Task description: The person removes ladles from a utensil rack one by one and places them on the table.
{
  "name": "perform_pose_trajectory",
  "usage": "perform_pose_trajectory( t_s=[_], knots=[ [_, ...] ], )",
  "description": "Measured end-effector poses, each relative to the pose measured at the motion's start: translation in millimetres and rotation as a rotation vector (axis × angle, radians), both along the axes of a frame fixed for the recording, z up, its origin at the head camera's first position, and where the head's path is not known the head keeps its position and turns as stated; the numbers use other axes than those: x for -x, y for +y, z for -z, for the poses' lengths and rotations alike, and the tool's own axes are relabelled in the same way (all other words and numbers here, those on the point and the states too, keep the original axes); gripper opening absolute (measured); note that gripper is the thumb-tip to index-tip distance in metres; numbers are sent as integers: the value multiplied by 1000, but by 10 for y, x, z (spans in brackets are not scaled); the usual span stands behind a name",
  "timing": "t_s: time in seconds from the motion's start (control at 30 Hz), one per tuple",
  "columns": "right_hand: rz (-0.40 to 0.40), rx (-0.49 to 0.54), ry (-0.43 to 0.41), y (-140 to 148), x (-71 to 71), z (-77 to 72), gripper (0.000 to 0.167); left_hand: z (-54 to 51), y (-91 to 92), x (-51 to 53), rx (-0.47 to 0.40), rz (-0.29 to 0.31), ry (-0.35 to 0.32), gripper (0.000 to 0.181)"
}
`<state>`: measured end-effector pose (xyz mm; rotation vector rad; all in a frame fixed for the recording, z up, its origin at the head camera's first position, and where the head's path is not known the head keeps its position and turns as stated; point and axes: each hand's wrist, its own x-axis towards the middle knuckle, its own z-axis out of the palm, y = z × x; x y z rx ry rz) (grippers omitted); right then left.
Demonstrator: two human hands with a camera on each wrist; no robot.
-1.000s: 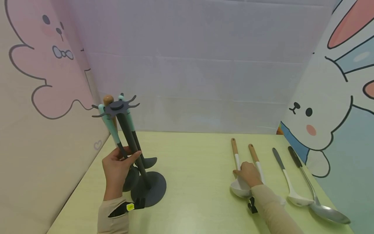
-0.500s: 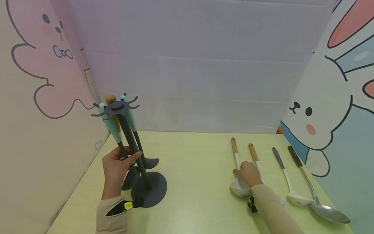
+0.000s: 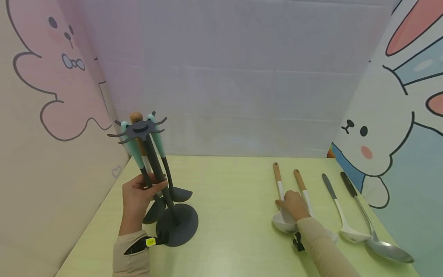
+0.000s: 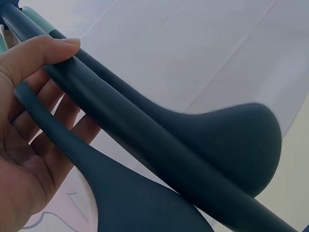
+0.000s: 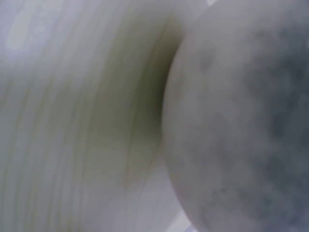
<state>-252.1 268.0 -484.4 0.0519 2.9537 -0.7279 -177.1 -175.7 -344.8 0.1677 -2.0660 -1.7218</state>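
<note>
1. The left hand (image 3: 138, 200) is bare below a long beige sleeve (image 3: 131, 261).
2. A black band (image 3: 136, 246) shows through a slit in that sleeve, bearing a yellow label (image 3: 150, 242) with tiny dark marks.
3. The right hand (image 3: 295, 204) is bare too; its matching beige sleeve (image 3: 323, 246) has a black fitting (image 3: 298, 243) at the wrist.

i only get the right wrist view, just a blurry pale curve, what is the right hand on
Observer: In the head view, the right hand is on the leftmost wooden-handled ladle lying on the table.
Operator: ok and the left hand
Observer: The left hand holds the dark pole, its thumb across the front.
Operator: what lies farthest right
Observer: A metal utensil with a black handle.
</note>
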Motion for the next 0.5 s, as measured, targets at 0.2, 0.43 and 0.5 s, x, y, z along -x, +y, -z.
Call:
perform_pose_trajectory(
  t_s=[0.2, 0.43, 0.5],
  knots=[
    [-8, 10, 15, -20, -4, -15, 33, -4, -16, -2, 8, 27, 5, 17],
    [-12, 13, 22, -7, 17, -24, 41, 12, -21, -3, 26, 16, -6, 21],
    [-2, -7, 13, 3, 34, -60, 44, 17, -19, -6, 24, 17, 5, 21]
  ],
)
